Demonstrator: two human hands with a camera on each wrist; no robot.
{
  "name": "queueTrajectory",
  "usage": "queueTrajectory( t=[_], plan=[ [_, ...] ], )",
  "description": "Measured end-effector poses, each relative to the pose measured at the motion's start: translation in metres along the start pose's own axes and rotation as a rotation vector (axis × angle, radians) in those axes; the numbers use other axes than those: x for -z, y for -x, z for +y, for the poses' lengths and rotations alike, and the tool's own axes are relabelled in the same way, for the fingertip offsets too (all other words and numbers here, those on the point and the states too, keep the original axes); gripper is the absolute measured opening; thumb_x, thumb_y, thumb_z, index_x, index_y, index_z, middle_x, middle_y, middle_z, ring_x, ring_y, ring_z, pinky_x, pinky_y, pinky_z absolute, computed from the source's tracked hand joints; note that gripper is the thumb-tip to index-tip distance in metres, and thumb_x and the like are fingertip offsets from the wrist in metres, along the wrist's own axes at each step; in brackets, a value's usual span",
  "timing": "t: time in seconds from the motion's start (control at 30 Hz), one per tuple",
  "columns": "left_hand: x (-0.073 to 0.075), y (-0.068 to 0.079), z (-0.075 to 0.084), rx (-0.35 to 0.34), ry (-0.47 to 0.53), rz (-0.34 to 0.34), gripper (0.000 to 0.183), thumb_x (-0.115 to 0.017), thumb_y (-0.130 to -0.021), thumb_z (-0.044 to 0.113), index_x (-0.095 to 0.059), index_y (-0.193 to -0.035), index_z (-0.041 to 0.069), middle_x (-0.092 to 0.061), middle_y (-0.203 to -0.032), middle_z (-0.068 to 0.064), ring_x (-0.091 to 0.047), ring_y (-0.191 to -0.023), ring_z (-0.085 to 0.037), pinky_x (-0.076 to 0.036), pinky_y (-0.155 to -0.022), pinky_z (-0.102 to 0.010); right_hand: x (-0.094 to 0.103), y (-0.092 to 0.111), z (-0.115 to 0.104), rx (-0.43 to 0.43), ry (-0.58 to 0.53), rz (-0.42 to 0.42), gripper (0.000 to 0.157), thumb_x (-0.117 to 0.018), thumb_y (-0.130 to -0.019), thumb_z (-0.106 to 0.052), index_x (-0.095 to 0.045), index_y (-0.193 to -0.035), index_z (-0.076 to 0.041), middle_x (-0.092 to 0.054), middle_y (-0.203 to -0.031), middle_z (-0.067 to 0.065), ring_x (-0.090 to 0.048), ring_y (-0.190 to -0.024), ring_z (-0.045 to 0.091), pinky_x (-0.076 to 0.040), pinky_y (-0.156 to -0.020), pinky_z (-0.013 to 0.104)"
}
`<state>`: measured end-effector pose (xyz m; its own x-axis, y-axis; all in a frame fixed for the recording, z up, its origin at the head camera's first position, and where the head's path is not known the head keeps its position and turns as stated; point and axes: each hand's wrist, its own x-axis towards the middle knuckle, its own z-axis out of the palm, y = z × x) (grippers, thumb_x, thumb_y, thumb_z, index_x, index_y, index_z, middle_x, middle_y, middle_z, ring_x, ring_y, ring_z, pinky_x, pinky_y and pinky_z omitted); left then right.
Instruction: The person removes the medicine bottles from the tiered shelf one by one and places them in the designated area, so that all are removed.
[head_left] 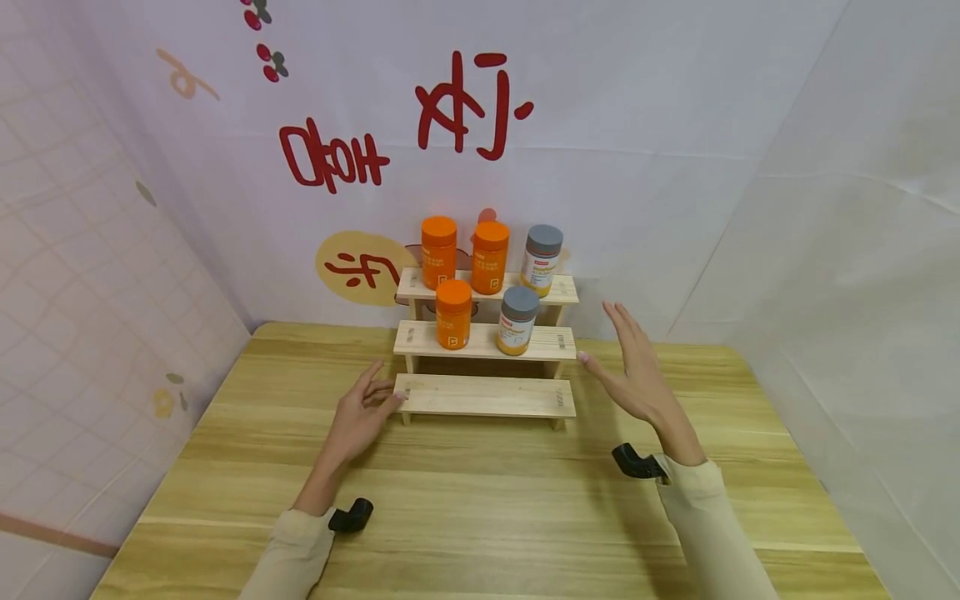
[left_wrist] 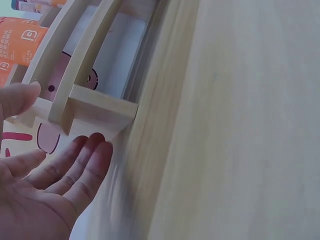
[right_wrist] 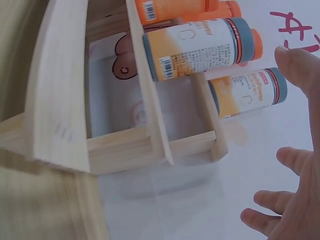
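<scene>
A three-step wooden rack (head_left: 480,393) stands at the back of the table. My left hand (head_left: 366,412) is at the left end of its lowest step. In the left wrist view, the thumb (left_wrist: 22,97) overlaps the step's end and the loosely bent fingers lie beside the rack's side. On the far side, my right hand (head_left: 633,375) is held up at the right of the rack with fingers spread, holding nothing. An orange bottle (head_left: 453,315) and a grey-capped white-and-yellow bottle (head_left: 517,322) stand on the middle step.
The top step carries two orange bottles (head_left: 438,253) (head_left: 490,258) and another grey-capped bottle (head_left: 542,260). Behind the rack hangs a white sheet (head_left: 637,150) with red characters. Wood-grain table (head_left: 480,508) stretches in front of the rack, and pale sheets flank it left and right.
</scene>
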<state>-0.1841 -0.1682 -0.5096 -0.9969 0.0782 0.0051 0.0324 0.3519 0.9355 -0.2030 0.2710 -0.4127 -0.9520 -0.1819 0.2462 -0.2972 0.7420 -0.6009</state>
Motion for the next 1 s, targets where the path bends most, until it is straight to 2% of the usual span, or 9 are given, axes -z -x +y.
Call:
queueTrajectory(
  t=[0.17,0.27,0.53,0.73,0.9,1.0],
  plan=[
    [-0.004,-0.004,-0.002,0.063,0.106,0.011,0.072,-0.067,-0.101,0.023,-0.031,-0.162,0.017,-0.06,-0.141,-0.018,-0.063,-0.125,-0.031,-0.056,-0.094,-0.024,0.005,-0.01,-0.007,0.012,-0.044,-0.004,0.084,-0.062,-0.101,-0.044,-0.009,-0.166,-0.034,-0.005,-0.174,0.01,-0.005,-0.158,0.044,-0.014,-0.117,0.079],
    [-0.006,-0.006,-0.003,0.095,0.177,0.016,0.067,-0.067,-0.101,0.02,-0.036,-0.16,0.014,-0.058,-0.141,-0.019,-0.063,-0.123,-0.026,-0.053,-0.088,-0.015,0.007,-0.016,-0.009,0.023,-0.067,0.004,0.082,-0.061,-0.102,-0.043,-0.01,-0.166,-0.032,-0.007,-0.173,0.011,-0.006,-0.159,0.042,-0.014,-0.118,0.077],
    [-0.008,-0.009,-0.009,0.136,0.355,0.019,0.059,-0.066,-0.099,0.007,-0.045,-0.155,0.006,-0.055,-0.137,-0.021,-0.061,-0.107,-0.004,-0.053,-0.087,-0.013,0.014,-0.031,-0.019,0.022,-0.1,0.004,0.08,-0.06,-0.102,-0.045,-0.012,-0.165,-0.034,-0.014,-0.173,0.009,-0.014,-0.158,0.041,-0.018,-0.119,0.074],
    [-0.011,-0.008,-0.014,0.141,0.48,-0.005,0.058,-0.063,-0.1,0.003,-0.043,-0.154,0.001,-0.052,-0.132,-0.017,-0.059,-0.107,-0.006,-0.053,-0.088,-0.015,0.014,-0.045,-0.024,0.025,-0.105,-0.004,0.082,-0.06,-0.101,-0.048,-0.013,-0.166,-0.031,-0.016,-0.172,0.006,-0.021,-0.156,0.038,-0.023,-0.12,0.07],
    [-0.012,-0.008,-0.018,0.123,0.513,-0.025,0.059,-0.063,-0.1,0.004,-0.042,-0.155,0.0,-0.052,-0.129,-0.012,-0.06,-0.108,-0.006,-0.054,-0.091,-0.014,0.019,-0.058,-0.03,0.026,-0.159,0.001,0.082,-0.063,-0.102,-0.041,-0.015,-0.166,-0.022,-0.018,-0.172,0.006,-0.023,-0.156,0.037,-0.025,-0.124,0.061],
    [-0.014,-0.01,-0.019,0.101,0.524,-0.025,0.059,-0.063,-0.1,0.004,-0.041,-0.155,-0.001,-0.052,-0.127,-0.01,-0.06,-0.108,-0.005,-0.054,-0.09,-0.014,0.021,-0.067,-0.032,0.02,-0.191,0.001,0.083,-0.063,-0.102,-0.039,-0.015,-0.166,-0.022,-0.019,-0.172,0.006,-0.025,-0.156,0.037,-0.027,-0.124,0.059]
  ],
)
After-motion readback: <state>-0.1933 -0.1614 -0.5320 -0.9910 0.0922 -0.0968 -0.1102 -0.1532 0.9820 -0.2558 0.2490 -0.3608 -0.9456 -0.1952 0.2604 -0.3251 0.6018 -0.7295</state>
